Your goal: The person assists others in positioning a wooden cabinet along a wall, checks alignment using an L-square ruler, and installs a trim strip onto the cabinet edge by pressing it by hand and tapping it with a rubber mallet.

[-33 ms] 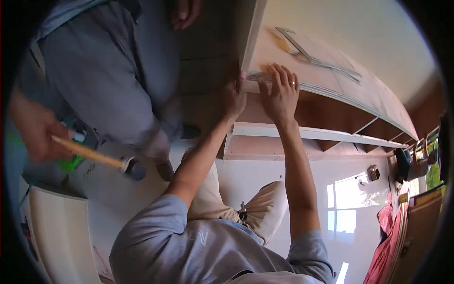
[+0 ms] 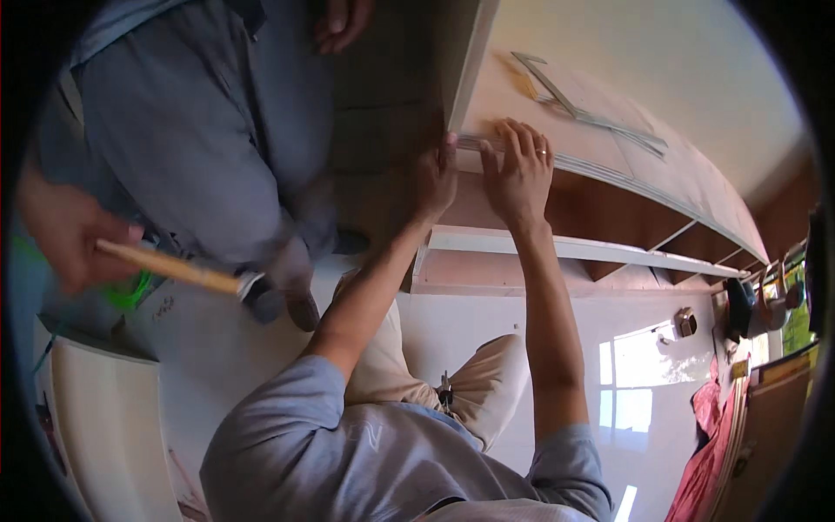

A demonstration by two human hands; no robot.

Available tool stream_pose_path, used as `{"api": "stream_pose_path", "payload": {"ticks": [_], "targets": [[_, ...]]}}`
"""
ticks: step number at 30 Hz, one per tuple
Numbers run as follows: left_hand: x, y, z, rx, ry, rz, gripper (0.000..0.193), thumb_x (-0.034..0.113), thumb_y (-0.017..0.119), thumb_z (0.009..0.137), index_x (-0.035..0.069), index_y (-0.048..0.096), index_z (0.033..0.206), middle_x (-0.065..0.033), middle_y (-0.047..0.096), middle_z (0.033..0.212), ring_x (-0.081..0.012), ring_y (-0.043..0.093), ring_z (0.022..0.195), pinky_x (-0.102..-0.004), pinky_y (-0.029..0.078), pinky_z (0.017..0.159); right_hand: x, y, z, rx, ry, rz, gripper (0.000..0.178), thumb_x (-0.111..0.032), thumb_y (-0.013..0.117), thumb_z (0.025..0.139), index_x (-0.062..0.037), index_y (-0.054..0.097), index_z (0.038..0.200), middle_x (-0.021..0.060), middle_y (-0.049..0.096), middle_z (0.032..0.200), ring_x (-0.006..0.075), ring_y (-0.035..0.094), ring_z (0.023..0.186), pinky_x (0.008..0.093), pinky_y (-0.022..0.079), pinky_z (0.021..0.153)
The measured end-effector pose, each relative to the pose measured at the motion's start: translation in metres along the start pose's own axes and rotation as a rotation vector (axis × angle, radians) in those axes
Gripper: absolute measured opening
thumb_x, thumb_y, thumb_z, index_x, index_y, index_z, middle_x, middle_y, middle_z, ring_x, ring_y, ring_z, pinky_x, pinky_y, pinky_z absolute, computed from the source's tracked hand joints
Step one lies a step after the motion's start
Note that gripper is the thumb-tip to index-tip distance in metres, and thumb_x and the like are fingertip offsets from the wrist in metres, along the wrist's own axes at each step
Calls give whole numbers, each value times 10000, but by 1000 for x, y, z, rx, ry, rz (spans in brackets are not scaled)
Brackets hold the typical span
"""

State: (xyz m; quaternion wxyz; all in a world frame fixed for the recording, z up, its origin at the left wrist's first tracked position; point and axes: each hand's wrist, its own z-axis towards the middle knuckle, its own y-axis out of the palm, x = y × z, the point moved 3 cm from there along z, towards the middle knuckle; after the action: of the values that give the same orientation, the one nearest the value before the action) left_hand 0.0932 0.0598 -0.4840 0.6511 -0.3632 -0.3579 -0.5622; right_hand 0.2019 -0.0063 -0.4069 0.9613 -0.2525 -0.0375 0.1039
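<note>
A long wooden cabinet frame with open compartments stretches ahead of me and to the right. At its left end rises an upright pale panel. My left hand is wrapped round the corner where this panel meets the cabinet's top; its thumb shows and the other fingers are mostly hidden. Lying on the cabinet's top board, at the front edge, is my right hand, fingers stretched out, a ring on one of them. Neither hand holds a tool.
Left of me stands a co-worker in grey trousers, whose hand holds a hammer with a wooden handle and dark head. Thin metal strips lie on the top board. A curved cream panel rests at lower left; red cloth hangs right.
The co-worker's hammer has swung slightly right and down. My hands keep their places on the cabinet, and the view has shifted a little.
</note>
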Motion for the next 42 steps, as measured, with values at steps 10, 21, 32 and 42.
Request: {"api": "stream_pose_path", "payload": {"ticks": [10, 21, 32, 42], "targets": [[15, -3, -13, -5, 133, -137, 455, 392, 396, 911, -41, 504, 1003, -108, 538, 787, -181, 527, 812, -321, 406, 727, -40, -22, 31, 350, 120, 520, 365, -171, 490, 870, -9, 431, 1193, 164, 591, 937, 287, 595, 837, 367, 467, 717], [12, -9, -27, -55, 120, -238, 550, 457, 409, 887, -32, 438, 1138, -143, 511, 999, -216, 483, 979, -357, 357, 853, -121, -47, -4, -631, -149, 1191, 523, -287, 666, 746, 1, 492, 1146, 162, 583, 888, 310, 550, 877, 366, 431, 776], [43, -39, -75, -419, 246, -613, 684, 523, 423, 863, -23, 373, 1272, -177, 484, 1211, -251, 439, 1147, -393, 307, 979, -61, -87, -84, -451, 167, 1142, 281, -242, 588, 800, 11, 511, 897, 186, 502, 793, 361, 500, 768, 418, 405, 670], [75, 12, -74, -1099, -158, -133, 219, 179, 567, 843, 21, 491, 973, -128, 609, 900, -139, 571, 879, -292, 457, 783, -40, -153, -67, -832, -8, 246, 331, -146, 529, 757, -29, 510, 1067, 144, 546, 956, 311, 546, 879, 400, 456, 780]]}}
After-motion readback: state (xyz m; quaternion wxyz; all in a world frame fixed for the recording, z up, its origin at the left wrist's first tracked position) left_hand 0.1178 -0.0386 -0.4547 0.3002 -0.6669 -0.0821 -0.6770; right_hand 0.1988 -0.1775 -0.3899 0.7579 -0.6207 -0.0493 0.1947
